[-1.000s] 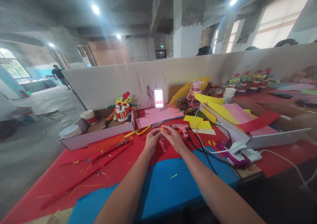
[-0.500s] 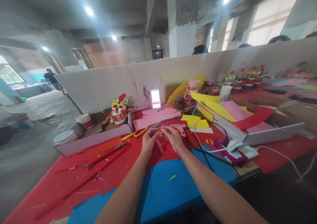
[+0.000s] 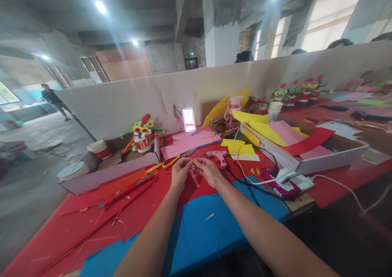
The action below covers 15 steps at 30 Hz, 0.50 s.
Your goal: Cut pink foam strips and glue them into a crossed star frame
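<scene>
My left hand (image 3: 181,171) and my right hand (image 3: 208,171) meet over the red table covering, fingertips pinched together. Between them is a small orange piece (image 3: 195,161), perhaps paper; fingers hide most of it. Just beneath my hands lies a narrow pink strip (image 3: 194,179). A pink glue gun (image 3: 217,156) rests right beyond my right hand. To the left of my left hand are yellow-handled scissors (image 3: 172,162), blades pointing away. Blue paper (image 3: 214,224) spreads under my forearms.
An open box (image 3: 110,171) at left holds a paper-cup robot figure (image 3: 142,136). Another box (image 3: 333,162) at right holds coloured sheets. A purple power strip (image 3: 283,185) with trailing cables lies at right. A low white partition (image 3: 137,97) stands behind. A person (image 3: 52,97) is far left.
The view has turned slightly to the right, so everything sits a little further left. My hands stay together at the orange piece; the glue gun shows more fully beside them.
</scene>
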Motion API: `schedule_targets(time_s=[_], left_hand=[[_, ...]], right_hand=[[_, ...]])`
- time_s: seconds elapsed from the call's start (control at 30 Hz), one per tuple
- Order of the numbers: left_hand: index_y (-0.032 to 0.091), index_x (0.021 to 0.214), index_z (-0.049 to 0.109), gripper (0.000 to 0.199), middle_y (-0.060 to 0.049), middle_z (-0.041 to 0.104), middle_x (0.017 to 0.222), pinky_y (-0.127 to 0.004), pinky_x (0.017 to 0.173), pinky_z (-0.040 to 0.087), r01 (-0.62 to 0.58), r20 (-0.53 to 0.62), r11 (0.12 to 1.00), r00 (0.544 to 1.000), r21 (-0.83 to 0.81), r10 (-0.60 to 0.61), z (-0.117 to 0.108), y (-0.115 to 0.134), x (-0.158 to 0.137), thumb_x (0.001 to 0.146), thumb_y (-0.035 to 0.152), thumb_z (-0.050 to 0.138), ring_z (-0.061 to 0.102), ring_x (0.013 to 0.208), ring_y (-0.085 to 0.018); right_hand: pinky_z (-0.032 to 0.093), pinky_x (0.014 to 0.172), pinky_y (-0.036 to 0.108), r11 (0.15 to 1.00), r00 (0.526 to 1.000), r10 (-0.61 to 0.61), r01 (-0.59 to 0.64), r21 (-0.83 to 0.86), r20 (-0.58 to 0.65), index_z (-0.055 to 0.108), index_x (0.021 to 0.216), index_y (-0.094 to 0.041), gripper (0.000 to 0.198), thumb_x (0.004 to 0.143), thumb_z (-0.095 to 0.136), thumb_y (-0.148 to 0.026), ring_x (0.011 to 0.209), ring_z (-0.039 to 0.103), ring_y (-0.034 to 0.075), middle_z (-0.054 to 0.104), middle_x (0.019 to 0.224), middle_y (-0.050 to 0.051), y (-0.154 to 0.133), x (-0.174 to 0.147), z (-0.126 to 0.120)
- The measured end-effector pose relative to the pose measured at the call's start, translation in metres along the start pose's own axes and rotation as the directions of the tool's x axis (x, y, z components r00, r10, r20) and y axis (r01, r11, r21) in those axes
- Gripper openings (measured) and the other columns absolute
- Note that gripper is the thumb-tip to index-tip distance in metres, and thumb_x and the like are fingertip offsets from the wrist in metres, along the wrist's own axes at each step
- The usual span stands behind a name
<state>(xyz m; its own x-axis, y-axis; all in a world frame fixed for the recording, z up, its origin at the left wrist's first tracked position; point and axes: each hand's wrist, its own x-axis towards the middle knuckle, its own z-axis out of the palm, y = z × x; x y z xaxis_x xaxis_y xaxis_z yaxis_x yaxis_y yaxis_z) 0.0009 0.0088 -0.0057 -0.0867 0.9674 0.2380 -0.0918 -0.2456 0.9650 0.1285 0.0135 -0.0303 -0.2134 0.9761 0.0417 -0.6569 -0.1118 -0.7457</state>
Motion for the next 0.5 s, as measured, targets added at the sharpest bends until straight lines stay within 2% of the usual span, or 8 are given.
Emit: schedule_targets(time_s=[0.13, 0.27, 0.37, 0.5], left_hand=[[0.016, 0.08, 0.069, 0.023, -0.003, 0.07, 0.074, -0.025, 0.067, 0.049, -0.012, 0.028, 1.0, 1.0, 0.027, 0.012, -0.0001, 0.0007, -0.0011, 0.065, 0.032, 0.077, 0.063, 0.068, -0.014], [0.016, 0.082, 0.069, 0.02, -0.003, 0.07, 0.074, -0.027, 0.069, 0.05, -0.072, 0.025, 0.994, 0.997, 0.08, 0.07, -0.0001, 0.0001, -0.0017, 0.068, 0.03, 0.074, 0.064, 0.068, -0.015], [0.017, 0.082, 0.07, 0.018, -0.003, 0.071, 0.076, -0.028, 0.07, 0.051, -0.122, 0.005, 0.985, 0.992, 0.118, 0.123, 0.0004, -0.0006, -0.0021, 0.07, 0.03, 0.072, 0.065, 0.07, -0.016], [0.017, 0.083, 0.07, 0.017, -0.003, 0.071, 0.079, -0.029, 0.071, 0.051, -0.16, -0.013, 0.974, 0.986, 0.161, 0.165, 0.0007, -0.0011, -0.0022, 0.07, 0.029, 0.071, 0.065, 0.073, -0.017]], right_hand=[[0.055, 0.081, 0.031, 0.998, 0.997, -0.056, 0.054, -0.032, -0.046, 0.068, 0.084, -0.017, 0.038, 0.055, 0.087, -0.034, 0.074, 0.067, 0.014, 0.07, 0.079, 0.002, -0.0009, 0.0015, 0.0016], [0.054, 0.083, 0.035, 0.973, 0.979, -0.188, 0.174, -0.153, -0.084, 0.067, 0.085, -0.019, 0.035, 0.059, 0.082, -0.037, 0.079, 0.067, 0.017, 0.069, 0.083, 0.002, -0.002, 0.0023, 0.0043], [0.054, 0.082, 0.037, 0.941, 0.964, -0.255, 0.231, -0.246, -0.073, 0.067, 0.088, -0.02, 0.034, 0.063, 0.078, -0.039, 0.082, 0.066, 0.019, 0.069, 0.087, 0.003, -0.0023, 0.0023, 0.0047], [0.054, 0.081, 0.037, 0.916, 0.959, -0.28, 0.254, -0.31, -0.043, 0.066, 0.089, -0.02, 0.033, 0.066, 0.075, -0.041, 0.082, 0.065, 0.02, 0.069, 0.088, 0.004, -0.0026, 0.0017, 0.0041]])
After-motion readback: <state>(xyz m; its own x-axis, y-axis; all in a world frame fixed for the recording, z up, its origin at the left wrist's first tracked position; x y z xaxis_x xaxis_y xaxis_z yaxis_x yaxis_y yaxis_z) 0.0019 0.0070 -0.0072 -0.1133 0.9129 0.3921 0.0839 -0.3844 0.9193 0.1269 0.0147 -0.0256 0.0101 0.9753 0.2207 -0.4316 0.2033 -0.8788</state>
